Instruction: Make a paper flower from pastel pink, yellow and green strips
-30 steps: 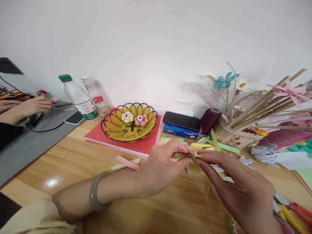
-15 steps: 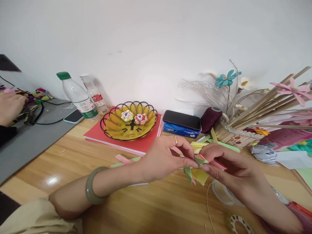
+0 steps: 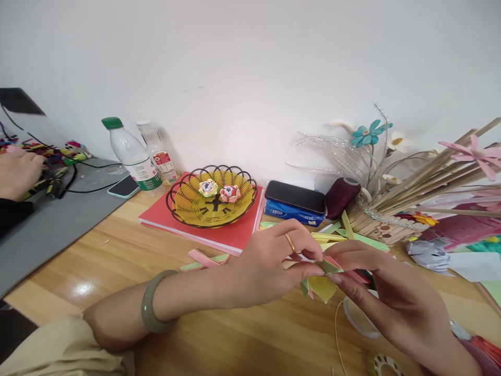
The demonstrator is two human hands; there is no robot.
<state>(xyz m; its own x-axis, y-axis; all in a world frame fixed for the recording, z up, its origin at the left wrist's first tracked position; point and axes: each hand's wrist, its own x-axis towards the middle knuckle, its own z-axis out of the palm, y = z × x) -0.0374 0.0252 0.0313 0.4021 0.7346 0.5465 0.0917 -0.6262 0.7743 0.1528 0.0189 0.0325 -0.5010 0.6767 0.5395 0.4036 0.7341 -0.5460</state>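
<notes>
Between my fingertips is a small piece of folded paper [image 3: 331,267], green with pink-red edges. My left hand [image 3: 284,258] pinches its left side with thumb and fingers. From the other side my right hand [image 3: 385,284] grips it between thumb and forefinger. Yellow paper [image 3: 324,289] and green and pink bits hang or lie just below and behind the fingers; whether they join the held piece I cannot tell. Behind my left forearm, pink and green paper strips [image 3: 205,258] cross on the table. Two folded paper flowers [image 3: 230,194] sit in a yellow woven basket [image 3: 188,211].
Behind my hands a dark phone [image 3: 295,196] rests on a blue tissue pack [image 3: 289,211], beside a maroon thread spool [image 3: 343,197]. A stick basket of craft flowers [image 3: 370,222] stands right. Bottles [image 3: 141,169] stand left. Another person's hand [image 3: 19,172] is at far left.
The whole view has shifted slightly, with things lying a little further right and lower. Both hands keep hold of the folded paper, and my fingers have shifted slightly on it.
</notes>
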